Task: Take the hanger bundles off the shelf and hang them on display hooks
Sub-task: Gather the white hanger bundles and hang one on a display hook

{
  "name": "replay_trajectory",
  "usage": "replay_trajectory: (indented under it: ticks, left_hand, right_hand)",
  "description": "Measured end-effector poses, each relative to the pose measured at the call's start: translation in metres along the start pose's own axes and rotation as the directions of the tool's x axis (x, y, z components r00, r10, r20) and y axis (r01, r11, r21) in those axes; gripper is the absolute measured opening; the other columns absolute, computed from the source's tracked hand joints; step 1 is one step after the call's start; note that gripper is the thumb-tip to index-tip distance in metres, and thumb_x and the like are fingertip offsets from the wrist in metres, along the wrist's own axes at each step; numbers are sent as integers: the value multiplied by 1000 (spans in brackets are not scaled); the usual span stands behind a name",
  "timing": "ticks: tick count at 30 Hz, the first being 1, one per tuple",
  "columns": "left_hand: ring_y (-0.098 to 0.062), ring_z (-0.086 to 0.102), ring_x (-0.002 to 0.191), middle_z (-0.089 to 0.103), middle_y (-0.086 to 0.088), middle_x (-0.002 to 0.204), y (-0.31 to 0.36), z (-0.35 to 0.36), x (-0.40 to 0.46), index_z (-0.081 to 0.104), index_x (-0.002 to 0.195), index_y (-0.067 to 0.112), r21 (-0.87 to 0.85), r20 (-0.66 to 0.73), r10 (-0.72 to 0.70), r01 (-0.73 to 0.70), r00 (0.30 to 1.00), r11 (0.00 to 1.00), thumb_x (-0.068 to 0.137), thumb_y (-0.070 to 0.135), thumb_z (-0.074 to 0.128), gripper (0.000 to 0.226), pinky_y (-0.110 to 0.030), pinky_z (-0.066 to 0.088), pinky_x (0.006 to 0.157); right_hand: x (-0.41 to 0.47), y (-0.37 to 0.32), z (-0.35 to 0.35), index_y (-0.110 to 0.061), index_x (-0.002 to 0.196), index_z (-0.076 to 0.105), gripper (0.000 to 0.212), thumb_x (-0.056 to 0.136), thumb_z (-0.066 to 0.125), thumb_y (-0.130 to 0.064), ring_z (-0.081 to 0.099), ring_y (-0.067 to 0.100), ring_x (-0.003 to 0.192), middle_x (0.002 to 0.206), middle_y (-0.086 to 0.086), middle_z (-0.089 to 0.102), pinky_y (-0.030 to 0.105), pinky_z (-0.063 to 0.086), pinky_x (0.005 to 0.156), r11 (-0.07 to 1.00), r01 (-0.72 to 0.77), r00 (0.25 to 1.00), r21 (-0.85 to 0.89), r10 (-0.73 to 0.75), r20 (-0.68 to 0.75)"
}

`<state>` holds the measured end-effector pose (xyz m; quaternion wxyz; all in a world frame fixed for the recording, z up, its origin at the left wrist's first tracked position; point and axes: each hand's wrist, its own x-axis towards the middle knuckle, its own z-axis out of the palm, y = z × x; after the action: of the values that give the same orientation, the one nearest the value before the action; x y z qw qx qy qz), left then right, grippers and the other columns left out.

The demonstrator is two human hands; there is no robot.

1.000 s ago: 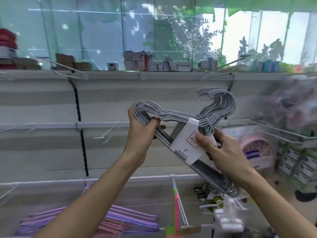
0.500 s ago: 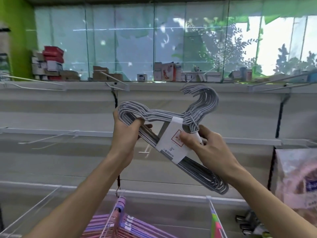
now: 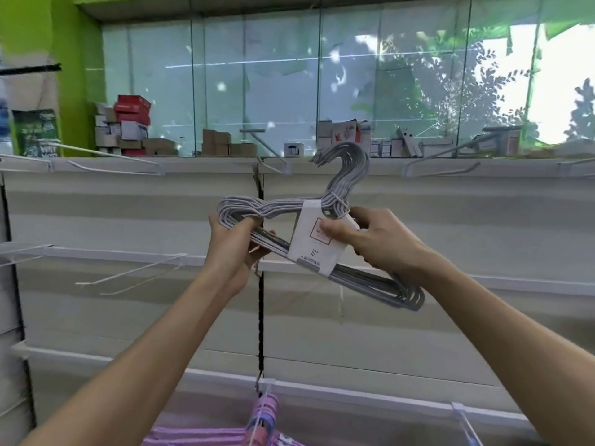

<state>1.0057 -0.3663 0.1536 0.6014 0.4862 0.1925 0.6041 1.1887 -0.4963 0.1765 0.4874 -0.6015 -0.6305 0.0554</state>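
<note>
Hands hold our grey hanger bundle (image 3: 322,249): left hand (image 3: 236,246) grips one end, right hand (image 3: 383,243) pinches its label (image 3: 314,249). Hook (image 3: 273,156) probably nearest; tilted necks could snag.

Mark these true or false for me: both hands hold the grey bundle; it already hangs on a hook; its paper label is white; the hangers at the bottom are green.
1. Both hands hold the grey hanger bundle. True: left hand at one end, right hand at the label.
2. The bundle hangs on a display hook. False: it is held in the air.
3. Its paper label is white. True.
4. The hangers at the bottom are green. False: they are purple.
</note>
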Motion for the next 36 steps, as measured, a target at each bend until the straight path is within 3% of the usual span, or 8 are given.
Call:
replay_trajectory:
  ticks: [3, 5, 10, 18, 24, 29, 36]
  left_hand:
    - [-39, 64, 89, 56, -13, 84, 2, -12, 24, 41, 124, 16, -9, 10, -59, 59, 998, 998, 95, 2, 55, 35, -58, 59, 75]
    - [-43, 65, 93, 55, -15, 86, 5, -17, 40, 41, 127, 14, -26, 18, -73, 73, 997, 997, 94, 1, 55, 37, -61, 58, 74]
    - [-44, 65, 93, 55, -16, 84, 15, -20, 78, 45, 135, 8, -68, 49, -72, 76, 996, 995, 93, -2, 54, 44, -60, 59, 70]
    - [-51, 63, 108, 57, -21, 100, 8, -28, 103, 53, 126, 0, -148, 35, -164, 168, 986, 975, 95, -4, 53, 32, -58, 59, 69]
    - [-42, 68, 84, 61, -21, 95, 1, -39, 113, 60, 112, 1, -160, -1, -173, 170, 985, 972, 96, -2, 53, 18, -50, 61, 62]
    - [-44, 68, 88, 59, -22, 102, -3, -50, 121, 63, 109, 0, -187, -30, -193, 184, 981, 965, 96, 0, 55, 15, -52, 60, 62]
    - [-41, 67, 87, 60, -21, 98, -15, -49, 123, 61, 113, 2, -185, -34, -222, 212, 974, 959, 97, 1, 53, 17, -51, 60, 59]
  right_hand:
    - [29, -3, 6, -31, 100, 70, 32, 84, 67, -59, 54, -8, 52, 74, -18, 69, 15, 37, 50, 999, 7, 1000, -43, -6, 18]
    - [47, -7, 7, -31, 109, 70, 38, 84, 67, -60, 56, -10, 54, 83, -16, 71, 12, 38, 51, 997, 23, 999, -80, -20, 38]
    - [86, -21, 3, -33, 104, 68, 32, 85, 65, -59, 59, 8, 67, 88, -12, 73, 20, 48, 56, 987, 46, 997, -157, -34, 74]
    - [122, -22, 6, -31, 110, 69, 42, 82, 65, -63, 62, 13, 74, 92, -8, 74, 26, 51, 63, 970, 35, 991, -240, -3, 134]
    - [139, -21, 20, -33, 102, 70, 42, 76, 67, -66, 58, 14, 72, 94, -3, 76, 30, 47, 62, 974, 56, 984, -218, -16, 178]
    - [149, -19, 33, -32, 108, 69, 42, 80, 66, -63, 58, 14, 73, 95, -2, 75, 28, 46, 59, 969, 79, 977, -236, -28, 212]
    - [155, -7, 36, -33, 116, 69, 47, 80, 67, -63, 64, 15, 80, 94, -8, 74, 23, 47, 58, 967, 53, 978, -249, 1, 210]
